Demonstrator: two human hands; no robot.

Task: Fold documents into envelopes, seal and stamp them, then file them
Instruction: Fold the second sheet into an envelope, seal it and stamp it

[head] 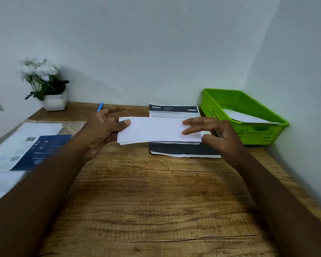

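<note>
A folded white paper hovers just above the wooden desk, over a stack of printed documents with dark headers. My left hand pinches its left edge, thumb on top. My right hand has its fingertips on the paper's right end and its thumb at the lower right corner. A green plastic basket at the right corner holds a white envelope.
At the left lie white sheets and a dark blue leaflet on a clear plastic sleeve. A blue pen lies near the back wall. A white pot of white flowers stands at the back left. Walls close the back and right.
</note>
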